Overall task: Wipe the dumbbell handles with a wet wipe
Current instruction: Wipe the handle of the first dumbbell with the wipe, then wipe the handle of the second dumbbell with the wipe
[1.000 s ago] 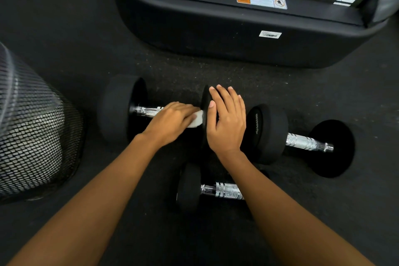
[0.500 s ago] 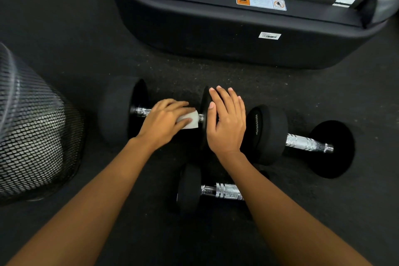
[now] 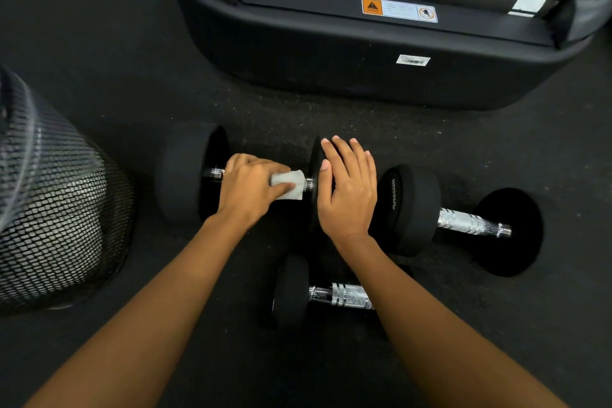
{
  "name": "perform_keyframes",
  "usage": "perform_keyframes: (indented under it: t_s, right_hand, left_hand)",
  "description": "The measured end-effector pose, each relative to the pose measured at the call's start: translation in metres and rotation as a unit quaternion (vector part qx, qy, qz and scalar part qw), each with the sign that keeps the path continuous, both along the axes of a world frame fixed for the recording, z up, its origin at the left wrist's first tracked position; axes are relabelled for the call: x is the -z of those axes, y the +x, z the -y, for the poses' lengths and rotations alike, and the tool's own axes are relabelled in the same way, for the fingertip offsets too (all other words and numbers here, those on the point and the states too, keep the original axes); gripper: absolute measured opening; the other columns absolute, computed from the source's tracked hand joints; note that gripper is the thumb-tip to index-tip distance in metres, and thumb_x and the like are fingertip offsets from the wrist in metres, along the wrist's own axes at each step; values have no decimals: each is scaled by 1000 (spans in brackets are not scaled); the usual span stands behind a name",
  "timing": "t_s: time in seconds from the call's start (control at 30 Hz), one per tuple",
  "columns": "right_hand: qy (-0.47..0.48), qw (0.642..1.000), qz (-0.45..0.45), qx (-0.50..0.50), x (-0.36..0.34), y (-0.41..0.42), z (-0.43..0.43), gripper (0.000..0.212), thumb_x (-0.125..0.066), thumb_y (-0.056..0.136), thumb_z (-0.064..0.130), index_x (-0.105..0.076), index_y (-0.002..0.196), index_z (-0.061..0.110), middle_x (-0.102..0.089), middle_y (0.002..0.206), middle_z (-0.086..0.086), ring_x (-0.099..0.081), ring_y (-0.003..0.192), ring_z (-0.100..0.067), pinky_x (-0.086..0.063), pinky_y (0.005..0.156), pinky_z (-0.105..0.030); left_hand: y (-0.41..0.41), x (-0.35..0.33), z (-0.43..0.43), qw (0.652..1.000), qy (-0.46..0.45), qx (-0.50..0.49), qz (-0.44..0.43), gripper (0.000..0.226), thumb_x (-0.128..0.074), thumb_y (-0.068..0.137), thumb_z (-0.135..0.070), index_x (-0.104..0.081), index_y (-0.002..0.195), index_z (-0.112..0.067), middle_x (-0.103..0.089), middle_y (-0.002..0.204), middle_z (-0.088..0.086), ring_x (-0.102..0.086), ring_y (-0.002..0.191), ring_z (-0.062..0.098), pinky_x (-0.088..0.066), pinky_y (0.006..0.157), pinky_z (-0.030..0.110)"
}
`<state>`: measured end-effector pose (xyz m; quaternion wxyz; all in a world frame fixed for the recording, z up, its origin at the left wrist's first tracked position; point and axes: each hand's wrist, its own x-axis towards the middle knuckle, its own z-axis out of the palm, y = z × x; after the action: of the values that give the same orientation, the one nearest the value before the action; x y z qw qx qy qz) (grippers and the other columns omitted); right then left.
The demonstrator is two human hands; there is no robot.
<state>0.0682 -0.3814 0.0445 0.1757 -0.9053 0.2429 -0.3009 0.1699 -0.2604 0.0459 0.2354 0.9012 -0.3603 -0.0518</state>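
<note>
Three black dumbbells with chrome handles lie on the dark floor. My left hand point(image 3: 249, 187) grips a white wet wipe point(image 3: 288, 184) wrapped round the handle of the left dumbbell point(image 3: 185, 172); most of that handle is hidden under my fingers. My right hand point(image 3: 347, 190) lies flat with straight fingers on that dumbbell's right weight head. To the right lies a second dumbbell point(image 3: 463, 220) with its handle bare. The third dumbbell point(image 3: 293, 291) is nearest me, partly under my right forearm.
A black mesh bin point(image 3: 56, 209) stands at the left. The base of a black treadmill point(image 3: 331, 60) with a warning label spans the far side. Dark rubber floor point(image 3: 99, 60) lies all around.
My left hand with the wipe slid left along the handle and has come partway back right. My right hand has stayed on the weight head.
</note>
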Motion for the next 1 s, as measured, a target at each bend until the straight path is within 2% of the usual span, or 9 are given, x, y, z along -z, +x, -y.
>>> perform_keyframes:
  t_s: [0.13,0.27,0.37,0.47,0.57,0.67,0.77,0.9,1.0]
  right_hand:
    - [-6,1000,-9,-1,-1,-1,0,40,-33,97,25,-56,127,13,-55,132,-5,-40,132,-24,-24,113,-41]
    - [-11,998,-61,-7,-8,-1,0,43,-28,98,28,-53,130,13,-53,135,-6,-37,134,-26,-22,114,-43]
    - [-29,991,-126,-34,-16,-3,4,48,-23,98,31,-50,132,11,-50,137,-8,-32,136,-27,-17,115,-42]
    - [-26,988,-131,-76,-34,-5,14,45,-26,99,31,-56,124,9,-54,129,-6,-37,132,-24,-17,115,-41]
    - [109,979,-125,-115,-66,-2,24,42,-30,102,30,-67,100,11,-62,102,-5,-52,104,-19,-35,99,-36]
    - [325,928,-147,-108,-98,3,35,44,-31,101,38,-60,74,18,-58,82,-3,-53,84,-17,-40,77,-33]
    - [475,870,-92,-94,-123,-3,57,38,-42,97,41,-67,93,12,-67,91,-8,-62,87,-19,-49,81,-32]
    - [523,839,-75,-126,-155,-27,97,28,-55,93,22,-63,105,-2,-63,88,-9,-61,73,-13,-51,62,-20]
    - [553,818,-93,-130,-163,-57,125,25,-61,88,12,-62,109,-1,-66,97,-12,-65,83,-17,-54,71,-25]
  left_hand:
    - [-6,-6,1,999,-42,-4,-12,19,-66,82,-27,-70,101,-26,-68,104,-4,-55,103,21,-30,96,32]
    - [-15,-19,-1,984,-128,-71,-99,22,-66,83,-20,-69,105,-21,-65,112,1,-58,106,16,-46,91,31]
    - [-14,-31,-1,967,-179,-102,-148,22,-66,83,-17,-69,106,-17,-67,106,0,-61,100,13,-49,88,28]
    - [-14,-51,6,953,-228,-111,-166,23,-68,82,-13,-68,105,-15,-65,107,0,-61,98,12,-50,88,27]
    - [-22,-74,20,940,-264,-103,-190,26,-69,81,-11,-65,107,-17,-63,111,0,-61,96,11,-48,80,14]
    - [-33,-94,39,934,-282,-94,-199,29,-70,81,-14,-64,108,-22,-64,109,-1,-62,93,12,-50,81,21]
    - [-48,-111,60,923,-308,-82,-217,36,-70,80,-13,-61,114,-20,-64,108,-4,-62,91,9,-51,82,23]
    - [-75,-125,93,923,-317,-55,-212,43,-70,80,-12,-57,120,-17,-61,111,-5,-60,90,6,-51,81,18]
    - [-97,-125,117,922,-312,-31,-225,43,-70,80,-13,-57,121,-16,-62,112,-1,-61,91,11,-51,80,21]
